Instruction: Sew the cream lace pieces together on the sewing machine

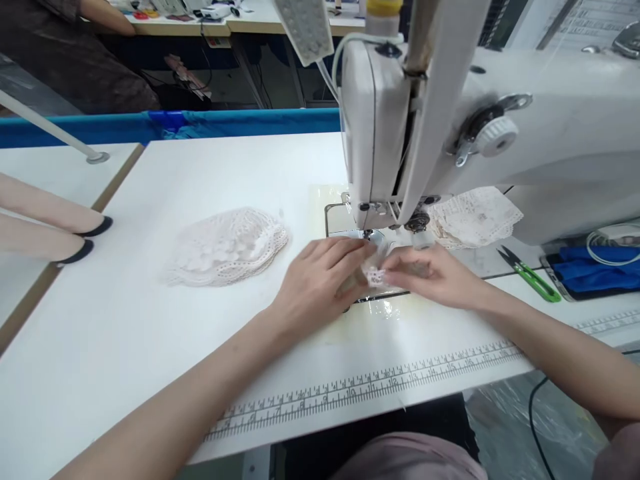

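Note:
Both hands meet just in front of the needle area of a white sewing machine. My right hand is closed, thumb and fingers pinching a small white printed label and some thin pale material around it. Curled inward from the other side, my left hand grips the same thin pale fabric; its fingertips are partly hidden and blurred. A stack of white lace pieces lies on the table left of my left hand. More white lace rests behind my right hand, under the machine arm.
Green thread snips lie at the right, beside a dark tray with blue cloth. A printed ruler runs along the table's front edge. Two beige posts with black ends stick in from the left. Another person is beyond the blue-edged table.

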`<move>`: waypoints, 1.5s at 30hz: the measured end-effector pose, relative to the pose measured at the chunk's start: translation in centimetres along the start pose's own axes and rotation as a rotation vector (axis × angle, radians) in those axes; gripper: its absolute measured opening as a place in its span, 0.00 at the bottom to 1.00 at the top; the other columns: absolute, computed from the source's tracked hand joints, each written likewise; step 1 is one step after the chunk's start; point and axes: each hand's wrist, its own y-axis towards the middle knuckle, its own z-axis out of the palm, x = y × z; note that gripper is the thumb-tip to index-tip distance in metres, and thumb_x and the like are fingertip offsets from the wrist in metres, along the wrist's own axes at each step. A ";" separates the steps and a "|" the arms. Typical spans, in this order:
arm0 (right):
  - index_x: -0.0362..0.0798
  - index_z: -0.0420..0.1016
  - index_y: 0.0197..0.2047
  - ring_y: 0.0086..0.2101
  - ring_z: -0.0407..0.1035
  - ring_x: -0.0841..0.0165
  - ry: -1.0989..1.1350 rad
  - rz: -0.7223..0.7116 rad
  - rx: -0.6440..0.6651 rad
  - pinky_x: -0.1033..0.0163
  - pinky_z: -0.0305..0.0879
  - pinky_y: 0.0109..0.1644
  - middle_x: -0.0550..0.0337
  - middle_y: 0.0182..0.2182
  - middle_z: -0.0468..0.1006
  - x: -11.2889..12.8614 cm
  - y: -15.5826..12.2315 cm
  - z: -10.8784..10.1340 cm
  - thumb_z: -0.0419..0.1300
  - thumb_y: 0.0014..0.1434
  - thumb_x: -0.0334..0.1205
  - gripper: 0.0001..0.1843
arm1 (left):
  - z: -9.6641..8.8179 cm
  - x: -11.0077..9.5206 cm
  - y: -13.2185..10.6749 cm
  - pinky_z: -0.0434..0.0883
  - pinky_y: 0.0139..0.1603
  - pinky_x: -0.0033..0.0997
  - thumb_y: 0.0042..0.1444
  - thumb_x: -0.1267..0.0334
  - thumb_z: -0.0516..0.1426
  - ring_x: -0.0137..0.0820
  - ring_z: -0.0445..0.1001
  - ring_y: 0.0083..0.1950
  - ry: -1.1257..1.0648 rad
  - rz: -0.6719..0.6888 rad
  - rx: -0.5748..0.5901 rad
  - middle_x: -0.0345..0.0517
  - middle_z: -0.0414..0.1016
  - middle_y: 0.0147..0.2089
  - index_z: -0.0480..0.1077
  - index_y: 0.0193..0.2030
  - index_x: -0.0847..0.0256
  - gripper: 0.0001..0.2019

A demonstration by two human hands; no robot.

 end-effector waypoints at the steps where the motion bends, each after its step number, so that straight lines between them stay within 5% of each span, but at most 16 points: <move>1: 0.48 0.76 0.36 0.30 0.72 0.71 0.226 0.058 0.052 0.62 0.69 0.36 0.63 0.30 0.79 0.3 -0.1 -0.1 0.57 0.62 0.44 0.10 | -0.3 -0.1 0.1 0.72 0.50 0.40 0.60 0.64 0.55 0.38 0.72 0.55 -0.159 -0.031 0.032 0.51 0.73 0.55 0.71 0.48 0.60 0.11; 4: 0.48 0.75 0.35 0.33 0.74 0.72 0.627 0.223 0.070 0.62 0.71 0.40 0.64 0.30 0.79 0.6 -0.3 -0.2 0.62 0.58 0.46 0.10 | -1.6 0.1 0.1 0.76 0.43 0.35 0.58 0.62 0.56 0.34 0.75 0.47 -0.680 -0.243 0.152 0.49 0.75 0.50 0.71 0.35 0.59 0.04; 8: 0.47 0.74 0.35 0.35 0.74 0.73 0.748 0.275 0.121 0.61 0.70 0.46 0.64 0.30 0.79 0.1 -0.2 -0.1 0.67 0.53 0.40 0.09 | -3.6 0.8 0.1 0.75 0.32 0.31 0.54 0.59 0.60 0.29 0.75 0.33 -1.023 -0.486 0.218 0.41 0.75 0.33 0.66 0.34 0.57 0.07; 13: 0.47 0.72 0.45 0.38 0.73 0.74 0.874 0.207 0.387 0.63 0.70 0.45 0.61 0.38 0.79 0.4 0.3 0.7 0.65 0.53 0.34 0.15 | -5.9 0.4 0.8 0.69 0.27 0.26 0.54 0.57 0.61 0.26 0.70 0.29 -0.951 -0.479 0.315 0.40 0.71 0.30 0.69 0.33 0.58 0.08; 19: 0.48 0.77 0.34 0.35 0.72 0.75 0.745 0.261 0.284 0.66 0.69 0.42 0.63 0.34 0.79 2.2 1.7 2.1 0.67 0.53 0.39 0.06 | -9.0 0.9 0.3 0.63 0.26 0.24 0.55 0.51 0.59 0.27 0.68 0.30 -0.690 -0.428 0.560 0.39 0.71 0.29 0.74 0.35 0.57 0.12; 23: 0.47 0.78 0.31 0.21 0.68 0.77 0.708 0.333 0.321 0.71 0.61 0.21 0.67 0.20 0.75 3.9 2.3 3.3 0.68 0.51 0.42 0.08 | -12.0 2.7 -3.6 0.65 0.29 0.24 0.53 0.53 0.59 0.28 0.69 0.31 -0.541 -0.570 0.667 0.38 0.73 0.30 0.74 0.30 0.55 0.10; 25: 0.46 0.78 0.31 0.18 0.69 0.75 0.750 0.397 0.360 0.70 0.60 0.19 0.66 0.17 0.74 4.8 2.9 4.1 0.68 0.52 0.44 0.10 | -13.2 3.4 -5.8 0.63 0.23 0.24 0.53 0.53 0.60 0.26 0.66 0.25 -0.517 -0.726 0.638 0.38 0.71 0.25 0.72 0.26 0.55 0.11; 28: 0.46 0.76 0.32 0.30 0.77 0.68 0.809 0.386 0.307 0.63 0.74 0.33 0.57 0.27 0.81 6.0 5.0 5.5 0.67 0.52 0.43 0.09 | -14.7 4.5 -7.6 0.68 0.23 0.28 0.49 0.52 0.62 0.29 0.70 0.25 -0.546 -0.913 0.402 0.41 0.74 0.26 0.73 0.27 0.55 0.11; 31: 0.47 0.76 0.34 0.39 0.77 0.68 0.699 0.132 0.073 0.58 0.73 0.48 0.56 0.36 0.82 6.9 8.9 6.5 0.65 0.54 0.39 0.06 | -16.0 6.0 -7.2 0.76 0.39 0.39 0.49 0.51 0.63 0.38 0.78 0.37 -0.538 -0.907 -0.008 0.48 0.79 0.33 0.73 0.29 0.57 0.12; 34: 0.48 0.75 0.33 0.44 0.74 0.68 0.487 -0.161 -0.150 0.58 0.69 0.52 0.57 0.41 0.80 6.8 12.6 7.2 0.63 0.54 0.34 0.02 | -16.8 7.9 -6.2 0.72 0.51 0.44 0.49 0.53 0.63 0.39 0.76 0.47 -0.435 -0.814 -0.297 0.50 0.79 0.44 0.71 0.32 0.58 0.12; 36: 0.47 0.75 0.33 0.49 0.72 0.67 0.343 -0.258 -0.176 0.58 0.67 0.54 0.56 0.44 0.79 5.9 14.0 7.8 0.61 0.55 0.32 0.02 | -16.6 9.2 -6.4 0.70 0.55 0.44 0.48 0.53 0.63 0.40 0.75 0.51 -0.376 -0.755 -0.304 0.49 0.78 0.48 0.71 0.32 0.57 0.12; 40: 0.47 0.76 0.30 0.48 0.72 0.65 0.076 -0.258 -0.140 0.54 0.64 0.56 0.53 0.46 0.78 3.3 14.0 9.2 0.62 0.52 0.29 0.04 | -14.0 10.6 -8.6 0.68 0.56 0.45 0.49 0.49 0.62 0.44 0.72 0.56 -0.394 -0.743 -0.010 0.52 0.74 0.55 0.73 0.34 0.59 0.15; 45: 0.48 0.76 0.30 0.52 0.70 0.64 0.017 -0.229 -0.091 0.54 0.63 0.55 0.54 0.47 0.78 2.1 13.2 10.0 0.62 0.53 0.29 0.05 | -11.7 10.6 -10.7 0.63 0.61 0.51 0.49 0.46 0.62 0.47 0.66 0.62 -0.368 -0.730 0.039 0.51 0.72 0.58 0.74 0.33 0.56 0.15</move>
